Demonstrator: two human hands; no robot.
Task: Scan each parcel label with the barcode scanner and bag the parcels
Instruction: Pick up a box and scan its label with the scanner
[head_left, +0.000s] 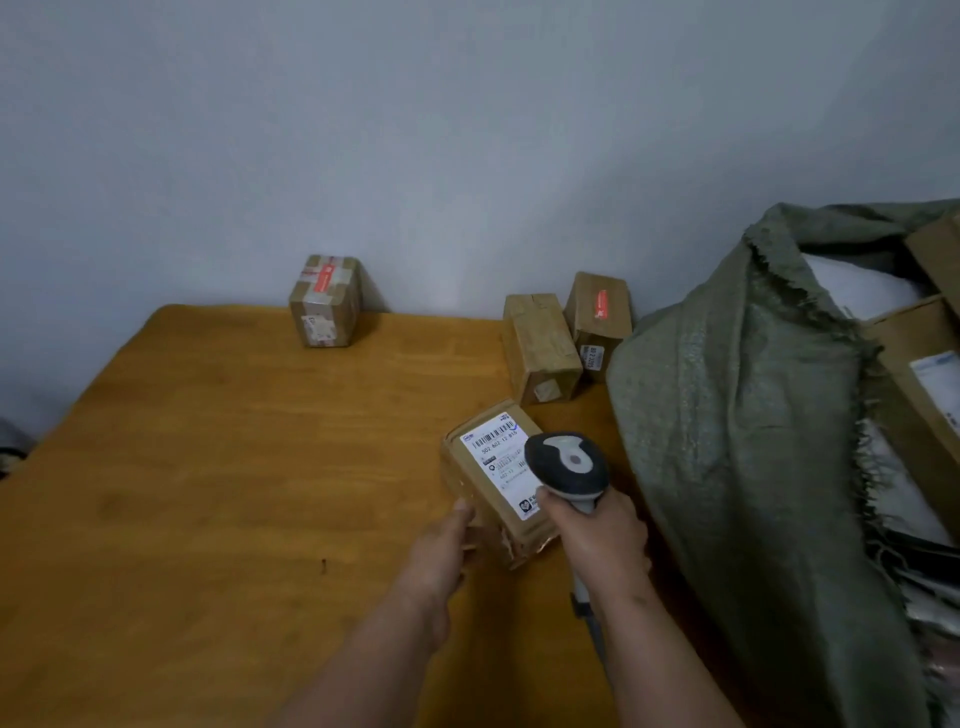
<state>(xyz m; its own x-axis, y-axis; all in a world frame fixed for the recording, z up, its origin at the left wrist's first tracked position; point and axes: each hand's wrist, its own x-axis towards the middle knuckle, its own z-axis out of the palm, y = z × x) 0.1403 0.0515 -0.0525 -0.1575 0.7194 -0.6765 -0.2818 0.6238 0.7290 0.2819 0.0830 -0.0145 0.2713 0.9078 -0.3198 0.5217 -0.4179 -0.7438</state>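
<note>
A small cardboard parcel (480, 483) lies tilted near the middle right of the wooden table (208, 467), its white barcode label (498, 457) facing up. My left hand (447, 545) grips the parcel's near left corner. My right hand (597, 540) holds a grey and black barcode scanner (569, 462) by its handle, the head hovering over the label's right side. A green woven sack (727, 415) stands open at the right with several boxes and white parcels inside.
Three more taped cardboard parcels stand near the wall: one at the back left (324, 301), two side by side at the back right (540, 348) (597, 322) next to the sack. The scanner's cable (589, 618) runs down beneath my right forearm.
</note>
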